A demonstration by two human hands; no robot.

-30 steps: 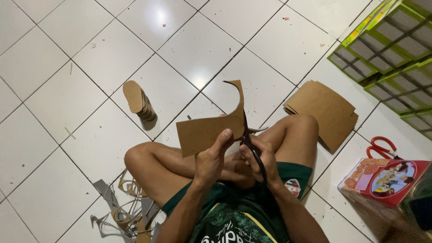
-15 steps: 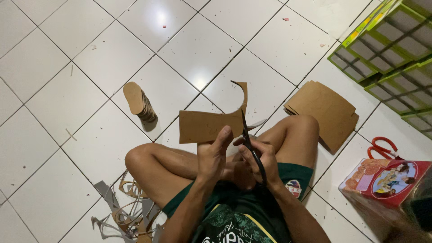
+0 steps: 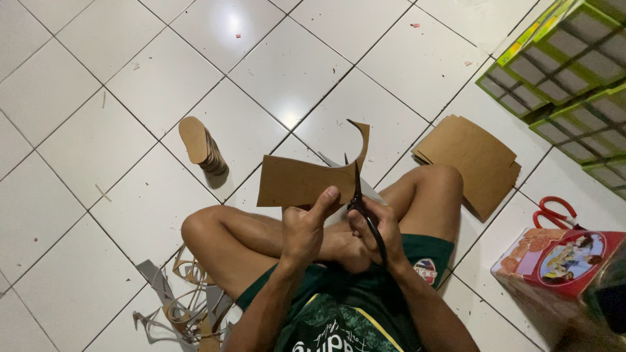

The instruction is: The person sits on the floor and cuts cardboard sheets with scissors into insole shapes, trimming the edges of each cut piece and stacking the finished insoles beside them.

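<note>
Brown cardboard sheet (image 3: 297, 184) sits pinched in the left hand (image 3: 306, 229) above crossed legs, as the right hand (image 3: 378, 231) grips black-handled scissors (image 3: 362, 207) cutting its curled edge. Beyond, 1 stack of oval cardboard soles (image 3: 203, 147) rests on white tiles (image 3: 117, 78).

Both hands (image 3: 339, 231) are raised together over crossed legs (each gripping, thumbs up).

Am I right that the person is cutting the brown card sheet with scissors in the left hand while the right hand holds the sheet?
Not quite: the hands are swapped. The head view shows the right hand working the scissors, while the left hand holds the brown card sheet.
</note>
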